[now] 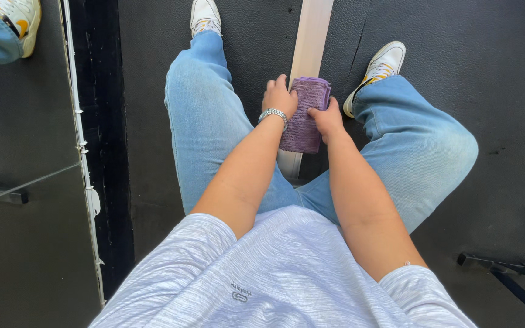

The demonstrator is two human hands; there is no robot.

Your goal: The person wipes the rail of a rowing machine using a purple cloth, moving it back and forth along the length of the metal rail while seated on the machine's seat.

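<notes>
Looking down from head height at a dark grey textured floor (457, 36); at far left a glossy mirror panel (19, 182) with a chipped white edge strip (83, 152) reflects a shoe and denim, and beside it runs a black band. Blue-jeaned legs spread either side of a pale wooden plank (311, 36) lying between the white sneakers. Left hand (279, 97), bracelet (273, 113) at the wrist, is curled around the left edge of a folded purple cloth (304, 115); right hand (327, 119) grips its right edge. The cloth rests on the plank, both forearms extended. A black metal stand (511, 276) shows lower right
</notes>
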